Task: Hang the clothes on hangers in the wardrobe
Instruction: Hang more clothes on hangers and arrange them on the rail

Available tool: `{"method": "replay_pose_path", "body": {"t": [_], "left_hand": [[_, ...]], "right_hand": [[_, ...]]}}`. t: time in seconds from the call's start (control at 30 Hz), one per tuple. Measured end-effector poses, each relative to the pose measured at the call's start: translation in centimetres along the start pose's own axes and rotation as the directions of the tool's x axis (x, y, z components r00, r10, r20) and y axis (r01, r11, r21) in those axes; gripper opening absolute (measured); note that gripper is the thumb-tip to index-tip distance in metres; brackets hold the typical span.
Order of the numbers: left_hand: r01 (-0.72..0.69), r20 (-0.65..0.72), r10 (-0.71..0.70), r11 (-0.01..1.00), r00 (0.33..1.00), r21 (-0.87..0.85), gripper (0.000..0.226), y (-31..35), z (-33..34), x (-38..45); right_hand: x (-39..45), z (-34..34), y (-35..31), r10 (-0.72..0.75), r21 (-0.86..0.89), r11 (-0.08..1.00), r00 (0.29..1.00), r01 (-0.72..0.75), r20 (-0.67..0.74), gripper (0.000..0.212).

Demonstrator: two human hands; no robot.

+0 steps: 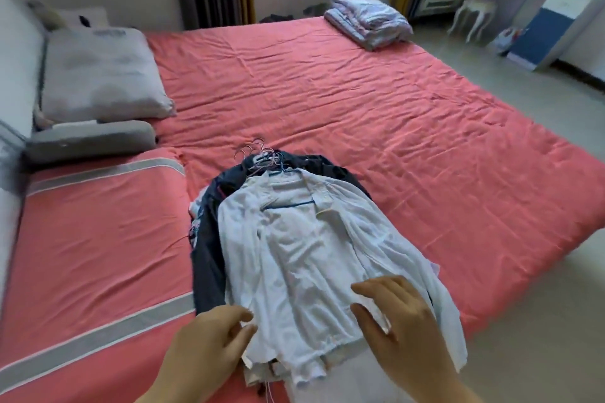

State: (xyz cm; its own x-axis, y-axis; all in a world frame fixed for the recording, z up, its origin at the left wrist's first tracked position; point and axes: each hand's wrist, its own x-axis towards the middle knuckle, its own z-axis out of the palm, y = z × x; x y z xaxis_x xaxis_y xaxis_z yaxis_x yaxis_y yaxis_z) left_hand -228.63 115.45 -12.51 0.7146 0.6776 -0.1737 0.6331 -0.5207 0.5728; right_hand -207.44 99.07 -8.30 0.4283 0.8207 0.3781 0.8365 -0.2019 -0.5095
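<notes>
A pile of clothes on hangers lies on the red bed near its front edge. On top is a white shirt on a blue hanger. Under it lies a dark navy garment. Several wire hanger hooks stick out at the pile's far end. My left hand touches the shirt's lower left hem with loosely bent fingers. My right hand rests on the shirt's lower right part, fingers spread. No wardrobe is in view.
Grey pillows lie at the head of the bed on the left. A folded quilt sits at the far right corner. Beyond the bed are tiled floor, a white stool and a white-blue cabinet.
</notes>
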Motion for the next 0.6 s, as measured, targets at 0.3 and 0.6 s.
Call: {"method": "replay_pose_path", "body": {"t": [0.3, 0.6], "left_hand": [[0.326, 0.04, -0.326, 0.945, 0.945, -0.007, 0.018, 0.2, 2.6, 10.9], [0.517, 0.092, -0.514, 0.856, 0.853, 0.0, 0.009, 0.3, 8.6, 24.8]], "right_hand": [[14.7, 8.9, 13.0, 0.12, -0.012, 0.992, 0.939, -0.123, 0.322, 0.036], [23.7, 20.8, 25.6, 0.16, 0.024, 0.979, 0.84, -0.201, 0.518, 0.032]]}}
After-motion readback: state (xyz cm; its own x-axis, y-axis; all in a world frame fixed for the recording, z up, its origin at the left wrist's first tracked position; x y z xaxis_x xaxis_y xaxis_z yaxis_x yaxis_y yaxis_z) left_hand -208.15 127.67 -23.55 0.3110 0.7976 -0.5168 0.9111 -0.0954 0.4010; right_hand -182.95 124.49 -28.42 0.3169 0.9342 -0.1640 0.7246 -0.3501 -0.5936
